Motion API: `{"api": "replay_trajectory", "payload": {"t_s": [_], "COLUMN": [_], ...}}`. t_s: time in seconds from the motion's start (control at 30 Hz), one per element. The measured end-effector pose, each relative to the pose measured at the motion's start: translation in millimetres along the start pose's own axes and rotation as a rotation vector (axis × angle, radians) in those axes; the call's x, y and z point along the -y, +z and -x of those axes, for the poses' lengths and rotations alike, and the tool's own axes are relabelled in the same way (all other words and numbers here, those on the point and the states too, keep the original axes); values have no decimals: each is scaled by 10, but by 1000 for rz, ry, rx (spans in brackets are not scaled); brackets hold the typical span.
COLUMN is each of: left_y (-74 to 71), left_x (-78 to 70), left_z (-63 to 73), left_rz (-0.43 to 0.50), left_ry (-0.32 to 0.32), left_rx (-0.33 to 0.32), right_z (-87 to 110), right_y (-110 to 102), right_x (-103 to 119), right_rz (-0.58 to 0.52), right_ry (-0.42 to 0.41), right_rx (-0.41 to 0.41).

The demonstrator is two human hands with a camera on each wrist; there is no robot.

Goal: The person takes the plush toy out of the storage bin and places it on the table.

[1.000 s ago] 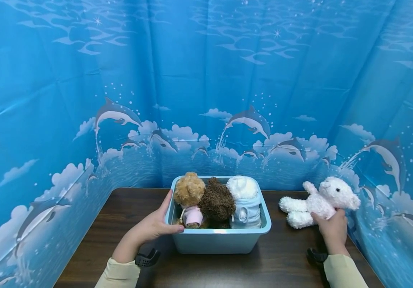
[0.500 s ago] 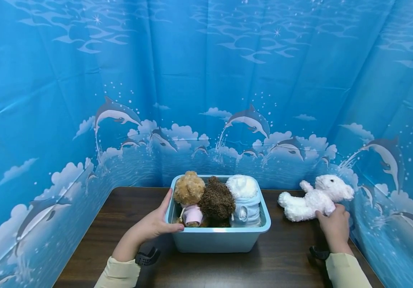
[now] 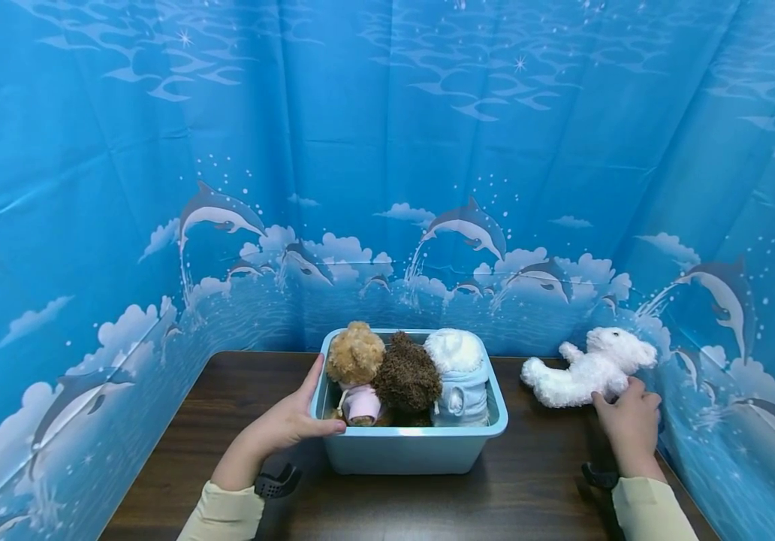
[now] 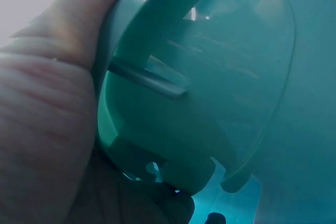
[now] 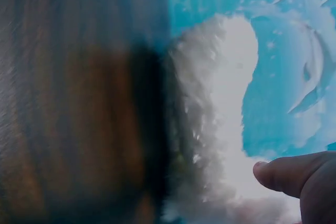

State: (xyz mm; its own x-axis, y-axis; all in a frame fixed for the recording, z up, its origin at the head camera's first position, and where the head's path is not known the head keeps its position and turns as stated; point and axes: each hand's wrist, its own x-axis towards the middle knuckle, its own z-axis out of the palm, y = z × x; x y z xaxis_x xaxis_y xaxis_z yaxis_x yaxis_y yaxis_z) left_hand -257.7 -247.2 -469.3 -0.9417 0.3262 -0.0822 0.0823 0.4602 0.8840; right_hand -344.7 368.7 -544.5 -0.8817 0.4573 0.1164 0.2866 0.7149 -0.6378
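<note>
- White plush bear [image 3: 580, 383] stretches out at the right end of the dark table [image 3: 536, 481], its long axis running side to side, feet to your left, head and snout to your right
- Your right hand [image 3: 627, 428] pinches its near side, thumb and bent fingers only a little apart; fur hides the fingertips, and you cannot tell how fully the toy rests on the tabletop
- Your left hand [image 3: 293, 421] clasps the near left corner of the light blue bin [image 3: 414, 454], thumb and index finger spread wide; its wrist view is murky
- Inside, you see a tan toy [image 3: 355, 355] in pink, a curly brown toy [image 3: 408, 383] and a white toy [image 3: 458, 402] in pale blue, side by side, lower parts hidden
</note>
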Motion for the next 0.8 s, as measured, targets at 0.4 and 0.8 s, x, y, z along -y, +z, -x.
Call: {"api": "replay_trajectory", "payload": {"t_s": [0.4, 0.8], "left_y": [17, 14], "left_x": [39, 23], "left_z": [-13, -7], "left_rz": [8, -10], "left_ry": [-2, 15], "left_rx": [1, -9], "right_z": [290, 922], "right_y": [-396, -902], "right_x": [652, 1651], "right_rz": [-99, -289], "right_ry": [-187, -308], "right_rx": [-221, -227]}}
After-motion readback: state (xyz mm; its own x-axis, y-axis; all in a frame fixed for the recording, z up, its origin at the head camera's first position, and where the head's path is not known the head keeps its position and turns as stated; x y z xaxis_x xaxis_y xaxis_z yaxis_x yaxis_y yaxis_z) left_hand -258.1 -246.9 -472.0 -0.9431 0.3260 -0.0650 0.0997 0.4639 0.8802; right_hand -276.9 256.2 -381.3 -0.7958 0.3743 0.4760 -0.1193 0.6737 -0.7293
